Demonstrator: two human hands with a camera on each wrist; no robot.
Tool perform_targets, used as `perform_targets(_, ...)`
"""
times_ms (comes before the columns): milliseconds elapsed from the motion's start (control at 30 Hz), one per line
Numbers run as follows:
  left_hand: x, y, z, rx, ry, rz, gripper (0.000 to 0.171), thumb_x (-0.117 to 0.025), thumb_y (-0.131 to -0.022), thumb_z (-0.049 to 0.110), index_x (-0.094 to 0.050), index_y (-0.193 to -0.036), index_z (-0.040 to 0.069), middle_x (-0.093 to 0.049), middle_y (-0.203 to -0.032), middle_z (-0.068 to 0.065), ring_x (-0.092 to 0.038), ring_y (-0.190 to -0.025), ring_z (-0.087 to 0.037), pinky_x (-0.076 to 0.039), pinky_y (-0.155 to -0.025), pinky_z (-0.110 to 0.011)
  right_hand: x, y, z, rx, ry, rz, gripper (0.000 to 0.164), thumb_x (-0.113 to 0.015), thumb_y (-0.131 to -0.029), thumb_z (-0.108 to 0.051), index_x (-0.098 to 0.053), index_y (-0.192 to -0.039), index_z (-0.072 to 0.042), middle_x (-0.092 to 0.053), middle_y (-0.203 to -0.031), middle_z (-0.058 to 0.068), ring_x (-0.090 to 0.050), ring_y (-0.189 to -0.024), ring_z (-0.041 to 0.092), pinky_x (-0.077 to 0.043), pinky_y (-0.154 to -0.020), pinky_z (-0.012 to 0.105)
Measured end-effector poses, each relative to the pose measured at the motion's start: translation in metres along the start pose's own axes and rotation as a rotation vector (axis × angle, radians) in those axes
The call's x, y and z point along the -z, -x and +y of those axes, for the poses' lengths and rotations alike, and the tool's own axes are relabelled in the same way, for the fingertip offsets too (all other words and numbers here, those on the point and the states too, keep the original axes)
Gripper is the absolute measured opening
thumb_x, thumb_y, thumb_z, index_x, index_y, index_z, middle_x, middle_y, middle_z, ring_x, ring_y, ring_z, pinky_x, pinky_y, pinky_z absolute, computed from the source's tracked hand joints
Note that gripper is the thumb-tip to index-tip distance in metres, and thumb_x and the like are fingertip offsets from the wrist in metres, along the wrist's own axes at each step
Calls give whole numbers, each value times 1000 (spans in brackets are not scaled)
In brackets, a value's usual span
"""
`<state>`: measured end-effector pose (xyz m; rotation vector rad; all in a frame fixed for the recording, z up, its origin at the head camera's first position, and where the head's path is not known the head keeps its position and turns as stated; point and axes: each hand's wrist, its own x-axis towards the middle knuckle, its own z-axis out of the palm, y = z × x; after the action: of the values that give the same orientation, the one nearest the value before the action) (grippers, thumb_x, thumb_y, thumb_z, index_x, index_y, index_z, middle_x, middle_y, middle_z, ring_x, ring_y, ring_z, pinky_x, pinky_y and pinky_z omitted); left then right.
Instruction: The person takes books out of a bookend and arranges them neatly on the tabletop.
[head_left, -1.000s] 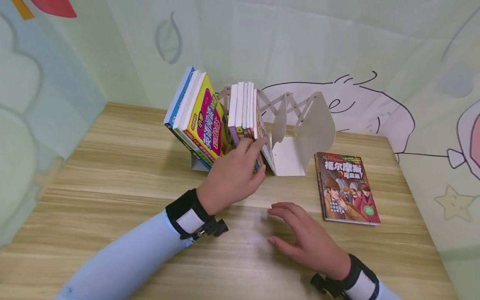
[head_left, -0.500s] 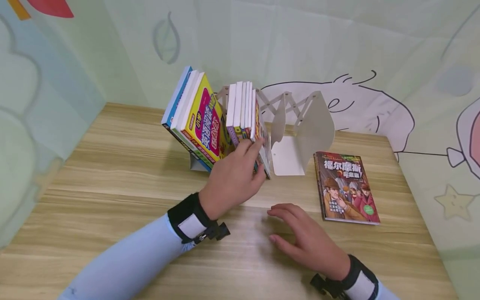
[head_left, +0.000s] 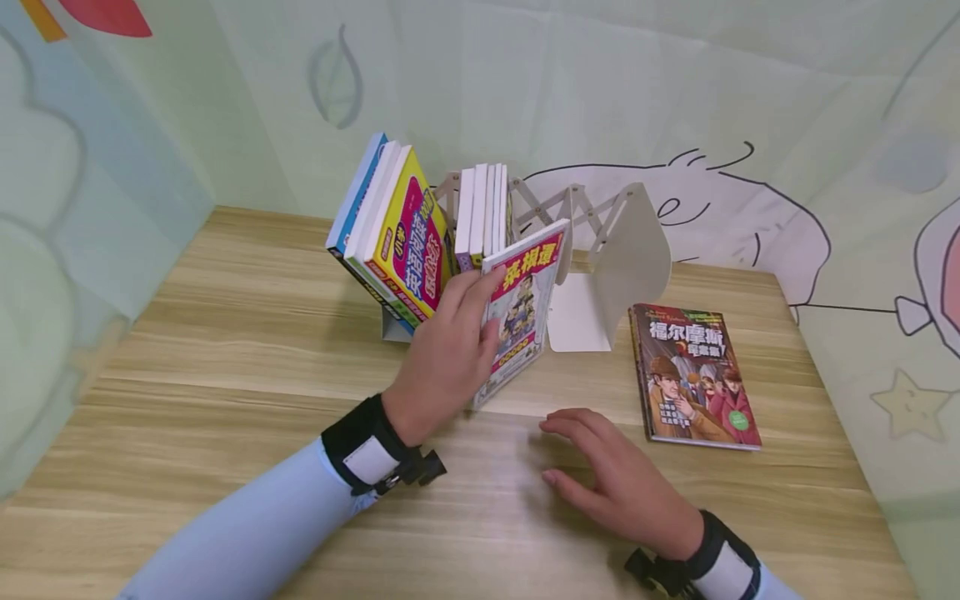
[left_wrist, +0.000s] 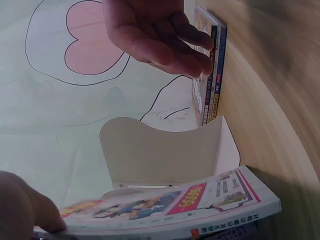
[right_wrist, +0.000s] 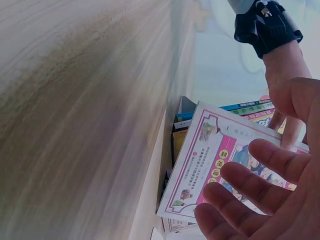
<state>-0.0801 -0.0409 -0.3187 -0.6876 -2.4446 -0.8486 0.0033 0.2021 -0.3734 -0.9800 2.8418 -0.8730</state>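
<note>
My left hand point(head_left: 446, 358) grips a thin comic book point(head_left: 521, 304) with a red title band, its cover facing right. The book stands tilted in front of the white metal bookend rack point(head_left: 581, 312), partly pulled from the row. In the left wrist view, the thumb presses on the cover of that comic book point(left_wrist: 175, 207). My right hand point(head_left: 622, 483) hovers over the table with relaxed, spread fingers and holds nothing. Seen from the right wrist, its fingers point(right_wrist: 250, 195) overlap the comic book's cover.
Behind the left hand, several thin white-edged books point(head_left: 480, 212) stand in the rack. Thicker books, a yellow one point(head_left: 412, 242) outermost, lean to the left. A detective book point(head_left: 693, 375) lies flat on the wooden table point(head_left: 225, 400) at right. A printed cloth wall point(head_left: 480, 83) stands behind.
The left hand has drawn the comic book out of the row toward the front, turning its cover into view, and has moved slightly left. The right hand has barely moved.
</note>
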Motion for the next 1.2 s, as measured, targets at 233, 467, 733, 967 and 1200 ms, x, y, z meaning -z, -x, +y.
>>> perform_targets(233, 6, 8, -4, -11, 60, 4, 53, -63, -96, 5, -46, -146, 2, -50, -134, -17, -62, -100, -24, -61, -83, -35, 0, 1, 3, 1, -5, -6, 47, -69, -94, -35, -55, -135, -15, -56, -135, -2, -54, -126, 16, -48, -106, 41)
perform_targets(467, 18, 21, -2, -68, 137, 36, 53, -66, -92, 1, -49, -142, 0, -54, -129, -19, -58, -105, -25, -60, -85, -35, 2, 1, 6, -44, 2, 31, 53, -72, -92, -31, -52, -138, -14, -56, -136, -2, -53, -128, 17, -46, -108, 41)
perform_targets(733, 34, 40, 6, -100, 339, 20, 58, -70, -87, -3, -50, -141, 2, -55, -131, -17, -58, -110, -23, -60, -73, -24, 8, -3, 9, -139, -119, 182, 58, -74, -90, -15, -45, -141, -8, -55, -138, 9, -55, -125, 24, -53, -98, 44)
perform_targets(967, 38, 53, 13, -127, 515, -29, 58, -71, -86, -7, -50, -139, 1, -54, -130, -18, -60, -108, -26, -60, -72, -22, 14, -6, 8, -185, -254, 239, 67, -68, -95, -11, -34, -152, -12, -57, -138, 9, -58, -123, 22, -54, -99, 42)
perform_targets(1200, 34, 66, 14, -142, 590, -49, 53, -67, -91, -4, -50, -140, 2, -54, -132, -19, -61, -108, -27, -60, -72, -22, 13, -1, 1, -232, -408, 220, 35, -59, -101, -10, -52, -135, -9, -69, -124, 7, -69, -106, 15, -59, -89, 35)
